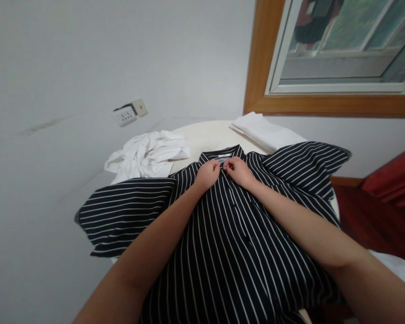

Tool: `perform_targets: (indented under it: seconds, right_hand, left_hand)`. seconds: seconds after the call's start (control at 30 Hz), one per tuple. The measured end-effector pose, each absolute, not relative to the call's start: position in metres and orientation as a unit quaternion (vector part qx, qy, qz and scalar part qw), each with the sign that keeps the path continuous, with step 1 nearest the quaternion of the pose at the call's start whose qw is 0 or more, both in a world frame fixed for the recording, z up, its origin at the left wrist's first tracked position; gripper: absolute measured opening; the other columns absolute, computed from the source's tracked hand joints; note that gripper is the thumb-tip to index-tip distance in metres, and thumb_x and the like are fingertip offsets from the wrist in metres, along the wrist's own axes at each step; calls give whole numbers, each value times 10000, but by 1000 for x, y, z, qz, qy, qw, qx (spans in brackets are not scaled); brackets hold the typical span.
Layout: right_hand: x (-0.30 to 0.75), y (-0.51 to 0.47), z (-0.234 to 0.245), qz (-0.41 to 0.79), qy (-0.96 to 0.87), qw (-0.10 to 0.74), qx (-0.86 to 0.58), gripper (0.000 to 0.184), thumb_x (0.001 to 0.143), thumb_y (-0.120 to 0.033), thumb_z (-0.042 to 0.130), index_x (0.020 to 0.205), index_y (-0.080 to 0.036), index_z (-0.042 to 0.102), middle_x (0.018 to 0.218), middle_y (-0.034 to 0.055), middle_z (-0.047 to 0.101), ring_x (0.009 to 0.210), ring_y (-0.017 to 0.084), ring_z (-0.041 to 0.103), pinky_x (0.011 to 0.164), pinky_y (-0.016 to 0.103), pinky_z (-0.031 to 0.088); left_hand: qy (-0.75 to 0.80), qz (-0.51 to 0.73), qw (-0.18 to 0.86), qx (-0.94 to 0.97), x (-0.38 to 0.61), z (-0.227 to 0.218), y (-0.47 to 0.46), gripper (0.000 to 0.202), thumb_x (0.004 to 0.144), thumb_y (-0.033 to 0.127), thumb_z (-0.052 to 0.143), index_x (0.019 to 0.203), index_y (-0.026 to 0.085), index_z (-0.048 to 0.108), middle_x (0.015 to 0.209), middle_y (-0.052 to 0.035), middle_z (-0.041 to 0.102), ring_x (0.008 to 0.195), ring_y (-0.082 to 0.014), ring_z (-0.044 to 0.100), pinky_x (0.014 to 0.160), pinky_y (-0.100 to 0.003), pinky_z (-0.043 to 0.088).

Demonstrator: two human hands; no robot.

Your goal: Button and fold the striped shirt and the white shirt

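Observation:
A black shirt with white stripes (pixel 219 243) lies spread front side up, its short sleeves out to both sides and its collar at the far end. My left hand (pixel 208 174) is closed in a pinch at the front edge just below the collar. Close beside it, my right hand (pixel 238 171) pinches the other side of the same opening. The fingertips of both hands nearly meet there. Whatever small part of the shirt is between them, such as a button, is too small to make out.
Under the shirt is a round white table (pixel 205 133) against the wall. A crumpled white cloth (pixel 148 155) lies at its left, and a folded white cloth (pixel 268 130) at the back right. A wall socket (pixel 125 115) and a wood-framed window (pixel 256 58) are beyond. Red fabric (pixel 396 180) hangs at the right.

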State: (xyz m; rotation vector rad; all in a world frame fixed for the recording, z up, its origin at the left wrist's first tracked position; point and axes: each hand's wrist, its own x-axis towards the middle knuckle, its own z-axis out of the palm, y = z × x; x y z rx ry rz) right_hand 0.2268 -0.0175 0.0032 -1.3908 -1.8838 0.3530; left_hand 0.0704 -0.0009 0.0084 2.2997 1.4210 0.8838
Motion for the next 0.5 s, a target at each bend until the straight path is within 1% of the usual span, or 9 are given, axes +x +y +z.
perform_targets:
  seconds: [0.07, 0.1, 0.17, 0.23, 0.33, 0.5]
  right_hand:
    - [226, -18, 4, 124, -742, 361, -551, 120, 815, -97, 559, 824, -160, 661, 826, 37, 591, 826, 161, 546, 798, 270, 438]
    - [225, -19, 4, 115, -744, 353, -556, 125, 818, -98, 556, 838, -161, 663, 840, 38, 589, 832, 163, 546, 797, 269, 434]
    - [224, -20, 4, 95, -749, 339, -561, 140, 825, -101, 550, 868, -164, 667, 869, 42, 587, 850, 168, 551, 798, 268, 431]
    - [223, -22, 4, 79, -754, 327, -564, 142, 834, -113, 550, 888, -168, 669, 898, 46, 589, 871, 175, 557, 790, 268, 432]
    - [222, -22, 3, 71, -757, 313, -569, 131, 845, -140, 559, 899, -178, 671, 926, 51, 592, 878, 181, 566, 768, 268, 437]
    - [223, -21, 4, 71, -759, 303, -572, 132, 847, -152, 565, 915, -186, 673, 937, 50, 593, 851, 173, 575, 747, 261, 439]
  left_hand:
    - [493, 304, 152, 801, 72, 10, -2, 279, 917, 153, 365, 829, 175, 628, 891, -53, 688, 900, -183, 624, 866, -305, 469]
    - [493, 305, 155, 800, 73, 10, -3, 269, 922, 174, 376, 818, 176, 624, 869, -49, 682, 876, -182, 620, 847, -304, 471]
    - [492, 310, 153, 799, 74, 8, -4, 205, 912, 241, 458, 807, 173, 620, 829, -43, 671, 825, -181, 610, 807, -302, 475]
    - [492, 316, 134, 800, 75, 5, -3, 165, 881, 274, 536, 795, 168, 628, 809, -46, 664, 813, -185, 599, 797, -308, 473]
    - [493, 312, 99, 806, 72, 2, 1, 135, 855, 245, 570, 784, 174, 660, 812, -50, 677, 869, -203, 587, 854, -342, 456]
    - [505, 286, 94, 809, 69, 0, 5, 146, 847, 230, 561, 819, 191, 699, 848, -44, 700, 916, -217, 580, 911, -378, 432]
